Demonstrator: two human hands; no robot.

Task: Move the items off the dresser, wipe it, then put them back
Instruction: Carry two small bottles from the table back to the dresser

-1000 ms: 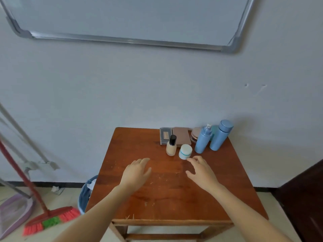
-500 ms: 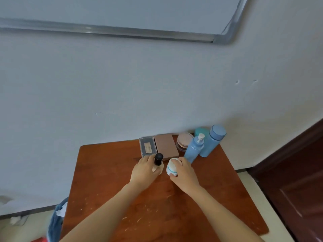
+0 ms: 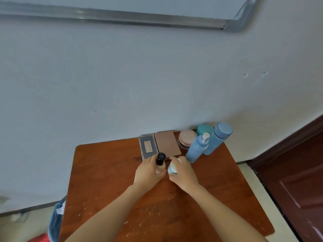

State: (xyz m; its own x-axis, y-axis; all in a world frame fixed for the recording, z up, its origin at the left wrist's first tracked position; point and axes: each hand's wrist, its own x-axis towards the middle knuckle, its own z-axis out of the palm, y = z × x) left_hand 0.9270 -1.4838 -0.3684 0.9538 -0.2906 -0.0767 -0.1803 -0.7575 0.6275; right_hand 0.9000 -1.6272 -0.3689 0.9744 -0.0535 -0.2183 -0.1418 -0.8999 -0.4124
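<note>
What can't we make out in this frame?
Head view:
small bottle: lower body hidden by left hand.
white jar: mostly covered by right hand.
teal jar: behind the pump bottle.
grey case label: too small to read.
dresser: near edge cut off by frame.

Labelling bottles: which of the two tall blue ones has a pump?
The blue pump bottle, the front-left one, with a white nozzle on top. The blue capped bottle behind it to the right ends in a plain blue cap.
</note>
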